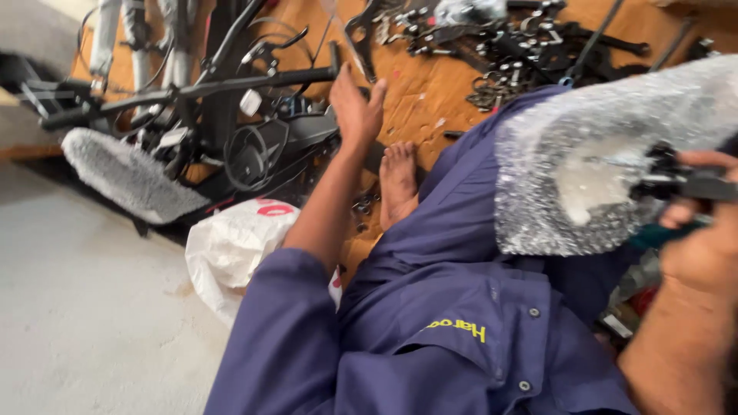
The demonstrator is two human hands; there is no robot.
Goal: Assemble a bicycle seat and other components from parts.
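Observation:
My left hand (356, 107) reaches forward with fingers spread and holds nothing. It hovers next to the black handlebar (192, 88) of a dismantled bicycle lying on brown cardboard (419, 92). My right hand (703, 230) is close to the camera at the right edge, closed around a black bicycle part (676, 183). That part sticks out of a bundle of bubble wrap (592, 154) resting on my lap. I wear a blue work suit (446, 307), and my bare foot (398, 180) rests on the cardboard.
Several loose black metal parts (500, 46) and chains lie scattered at the top. A white plastic bag (234, 246) sits by my left arm. A grey padded wrap (127, 177) covers part of the bicycle at left. Pale concrete floor (84, 323) fills the lower left.

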